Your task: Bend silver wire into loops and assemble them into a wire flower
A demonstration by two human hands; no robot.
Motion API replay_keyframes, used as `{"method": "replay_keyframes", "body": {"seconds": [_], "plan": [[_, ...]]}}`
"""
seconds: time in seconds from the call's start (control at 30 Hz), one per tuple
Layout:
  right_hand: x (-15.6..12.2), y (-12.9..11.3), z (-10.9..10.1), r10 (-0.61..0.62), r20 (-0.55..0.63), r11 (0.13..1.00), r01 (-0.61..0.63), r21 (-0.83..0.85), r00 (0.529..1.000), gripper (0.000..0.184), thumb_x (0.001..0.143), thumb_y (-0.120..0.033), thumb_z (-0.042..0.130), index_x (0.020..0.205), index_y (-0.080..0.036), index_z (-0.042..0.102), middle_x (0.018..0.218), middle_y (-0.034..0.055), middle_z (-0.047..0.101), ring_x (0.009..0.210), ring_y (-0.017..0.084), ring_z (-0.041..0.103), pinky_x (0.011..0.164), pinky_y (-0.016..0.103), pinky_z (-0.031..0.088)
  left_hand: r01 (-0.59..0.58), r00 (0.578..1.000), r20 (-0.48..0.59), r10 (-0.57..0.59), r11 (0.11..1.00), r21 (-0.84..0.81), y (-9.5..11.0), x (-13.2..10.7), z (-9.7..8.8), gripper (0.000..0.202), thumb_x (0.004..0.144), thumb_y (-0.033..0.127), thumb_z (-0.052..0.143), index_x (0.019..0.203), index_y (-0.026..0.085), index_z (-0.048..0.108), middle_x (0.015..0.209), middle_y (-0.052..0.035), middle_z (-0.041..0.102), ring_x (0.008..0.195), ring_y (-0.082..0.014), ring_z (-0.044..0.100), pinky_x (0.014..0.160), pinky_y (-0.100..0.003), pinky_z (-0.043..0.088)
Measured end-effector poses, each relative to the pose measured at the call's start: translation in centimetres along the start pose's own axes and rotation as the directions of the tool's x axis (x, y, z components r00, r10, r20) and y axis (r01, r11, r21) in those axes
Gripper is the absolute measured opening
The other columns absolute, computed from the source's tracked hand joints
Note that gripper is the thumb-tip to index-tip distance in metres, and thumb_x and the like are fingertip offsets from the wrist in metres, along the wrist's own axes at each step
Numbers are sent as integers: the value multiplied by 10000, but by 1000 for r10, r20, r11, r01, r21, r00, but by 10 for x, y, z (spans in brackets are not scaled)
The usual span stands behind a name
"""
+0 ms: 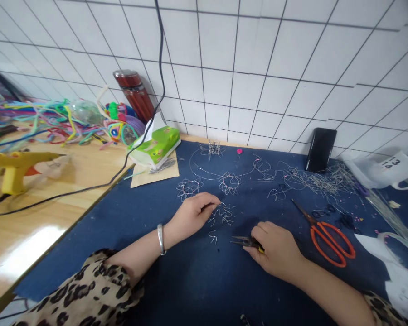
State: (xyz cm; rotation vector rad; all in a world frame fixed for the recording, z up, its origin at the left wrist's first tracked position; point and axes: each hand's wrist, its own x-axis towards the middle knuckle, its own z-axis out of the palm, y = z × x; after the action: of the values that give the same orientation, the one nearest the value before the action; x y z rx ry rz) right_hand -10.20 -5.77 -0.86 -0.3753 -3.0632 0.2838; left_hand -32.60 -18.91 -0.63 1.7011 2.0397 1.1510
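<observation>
My left hand (192, 215) rests on the dark blue mat (132, 217), fingers pinched on a small bent wire piece (221, 213) among several loose wire curls. My right hand (275, 249) lies on the mat closed around small pliers (245, 242), their dark jaws pointing left toward another wire hook (212, 236). Two wire flower shapes (230, 182) lie just beyond my left hand. A silver bangle circles my left wrist.
Orange-handled scissors (329, 237) lie to the right. A tangle of wire (316, 181) and a black phone (321, 149) sit by the tiled wall. A green tissue pack (156, 146), a yellow glue gun (17, 167) with its cable, pipe cleaners (47, 120) and a red flask (136, 95) occupy the left.
</observation>
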Motion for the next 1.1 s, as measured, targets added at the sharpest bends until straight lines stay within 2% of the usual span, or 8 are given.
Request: {"method": "replay_keyframes", "body": {"seconds": [0.2, 0.43, 0.53, 0.67, 0.73, 0.77, 0.9, 1.1], "plan": [[0, 2, 3, -8, -16, 1000, 8, 10, 1000, 215, 820, -407, 479, 764, -200, 482, 772, 13, 530, 727, 157, 448, 639, 280, 294, 11, 1000, -20, -11, 999, 42, 2, 6, -8, 137, 844, 165, 482, 878, 187, 613, 849, -18, 637, 783, -128, 585, 728, -262, 479], [-1, 2, 2, -3, -24, 1000, 4, 22, 1000, 227, 826, -425, 468, 774, -204, 477, 776, 11, 533, 726, 156, 447, 634, 282, 281, -151, 965, 243, 104, 971, 188, 15, 1, -8, 176, 855, 235, 494, 947, 201, 640, 929, -43, 625, 873, -156, 577, 797, -280, 476], [-1, 1, 1, 1, -20, 999, 0, 36, 1000, 226, 828, -423, 464, 776, -204, 477, 784, 14, 535, 731, 155, 448, 640, 281, 282, -156, 970, 220, 102, 957, 244, 18, 4, -11, 194, 871, 230, 463, 945, 202, 640, 953, -44, 620, 882, -157, 571, 803, -283, 471], [-2, 1, 0, 9, -2, 999, -9, 49, 1000, 221, 825, -427, 464, 789, -210, 474, 801, 8, 539, 747, 159, 453, 647, 282, 284, -139, 981, 170, 88, 939, 313, 18, 26, -20, 202, 872, 238, 450, 944, 202, 636, 932, -40, 629, 855, -157, 578, 792, -281, 465], [-2, 1, 0, 15, 6, 998, -16, 54, 1000, 227, 824, -434, 463, 784, -211, 470, 797, 5, 539, 744, 159, 454, 644, 282, 282, -91, 983, 181, 22, 920, 382, 14, 43, -21, 188, 854, 242, 473, 916, 221, 648, 925, -27, 635, 841, -156, 585, 769, -263, 462], [-2, 1, 0, 17, 9, 998, -17, 56, 1000, 230, 823, -437, 463, 782, -211, 468, 795, 4, 539, 742, 159, 454, 642, 282, 280, -17, 987, 153, -55, 900, 435, 11, 51, -20, 175, 845, 260, 487, 892, 234, 654, 911, -14, 640, 819, -150, 590, 756, -251, 457], [-3, 1, 0, 12, 10, 998, -13, 60, 1000, 224, 819, -433, 466, 784, -212, 466, 801, 6, 541, 743, 160, 453, 639, 286, 274, 123, 985, 45, -169, 852, 509, -5, 80, -7, 215, 838, 351, 481, 846, 214, 646, 851, -41, 647, 758, -171, 592, 675, -256, 436], [-1, 2, 0, 13, 21, 999, -14, 53, 1000, 219, 814, -433, 472, 791, -215, 469, 810, 9, 544, 748, 166, 454, 639, 292, 272, 243, 954, 13, -299, 799, 550, -21, 99, 10, 288, 786, 476, 506, 773, 223, 645, 774, -42, 655, 671, -185, 593, 567, -252, 397]]}}
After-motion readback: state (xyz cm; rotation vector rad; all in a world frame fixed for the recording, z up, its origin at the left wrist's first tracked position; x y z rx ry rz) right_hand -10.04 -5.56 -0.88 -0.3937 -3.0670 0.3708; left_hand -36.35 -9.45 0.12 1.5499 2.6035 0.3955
